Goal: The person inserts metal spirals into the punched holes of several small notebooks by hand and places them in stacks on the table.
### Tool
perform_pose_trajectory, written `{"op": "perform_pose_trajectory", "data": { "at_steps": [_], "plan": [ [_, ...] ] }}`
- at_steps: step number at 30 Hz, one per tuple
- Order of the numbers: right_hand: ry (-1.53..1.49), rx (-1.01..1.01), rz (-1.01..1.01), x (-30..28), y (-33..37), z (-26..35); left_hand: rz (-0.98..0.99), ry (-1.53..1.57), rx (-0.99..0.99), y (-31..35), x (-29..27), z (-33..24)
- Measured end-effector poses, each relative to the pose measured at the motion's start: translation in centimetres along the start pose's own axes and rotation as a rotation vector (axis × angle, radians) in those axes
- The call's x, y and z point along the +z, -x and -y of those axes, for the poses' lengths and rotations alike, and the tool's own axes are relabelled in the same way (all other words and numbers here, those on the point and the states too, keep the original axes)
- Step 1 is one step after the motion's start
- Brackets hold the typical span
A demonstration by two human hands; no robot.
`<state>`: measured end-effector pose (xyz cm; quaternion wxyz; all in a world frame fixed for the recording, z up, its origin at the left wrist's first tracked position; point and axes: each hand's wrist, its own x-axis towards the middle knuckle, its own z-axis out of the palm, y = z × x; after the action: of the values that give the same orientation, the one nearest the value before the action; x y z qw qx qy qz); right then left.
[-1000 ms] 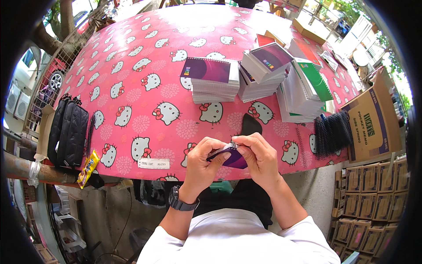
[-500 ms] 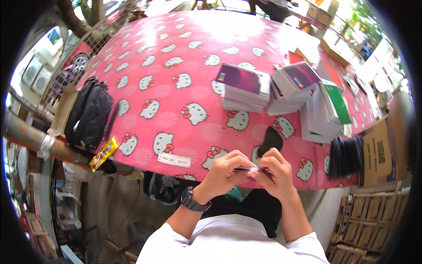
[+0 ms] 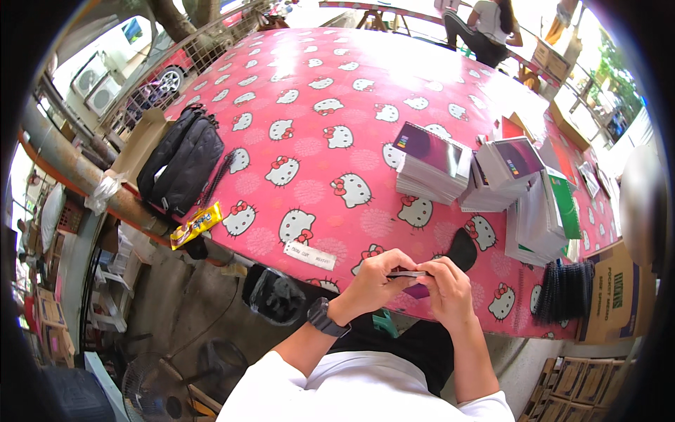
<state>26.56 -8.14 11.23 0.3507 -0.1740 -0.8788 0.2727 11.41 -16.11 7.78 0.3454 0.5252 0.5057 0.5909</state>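
- White shirt [image 3: 365,387] closest, with a black wristwatch [image 3: 327,318] on the left wrist.
- Left hand [image 3: 376,281] and right hand [image 3: 448,290] nearly meet at the near edge of the pink patterned bench [image 3: 271,204], both with fingers curled, gripping a small purple notebook [image 3: 417,290] from either side.
- That notebook sits between the hands, partly hidden by the fingers.
- Just beyond: a white label strip [image 3: 309,255] to the left, a black curved pad [image 3: 462,250] to the right.
- Farther right, black spiral coils [image 3: 562,292] lie beside a cardboard box [image 3: 615,295].
- Behind the pad, a purple-covered notebook stack [image 3: 432,167] stands left of a green-covered one [image 3: 545,218].
- Farthest, a seated person [image 3: 489,32].
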Motion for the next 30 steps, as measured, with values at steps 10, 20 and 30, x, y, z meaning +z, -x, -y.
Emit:
{"op": "perform_pose_trajectory", "data": {
  "at_steps": [10, 20, 30],
  "plan": [
    [-0.036, -0.053, 0.074, 0.2, -1.2, -0.9, -0.024, 0.011, 0.023, 0.0, -0.9, 1.7],
    [-0.529, 0.368, 0.18, -0.7, -0.7, -1.3, 0.044, -0.022, 0.047, 0.0, -1.3, 0.5],
    [-0.243, 0.186, -0.048, 0.5, -0.6, -0.5, -0.182, -0.022, -0.029, 0.2, 0.8, 1.1]
  ]
}}
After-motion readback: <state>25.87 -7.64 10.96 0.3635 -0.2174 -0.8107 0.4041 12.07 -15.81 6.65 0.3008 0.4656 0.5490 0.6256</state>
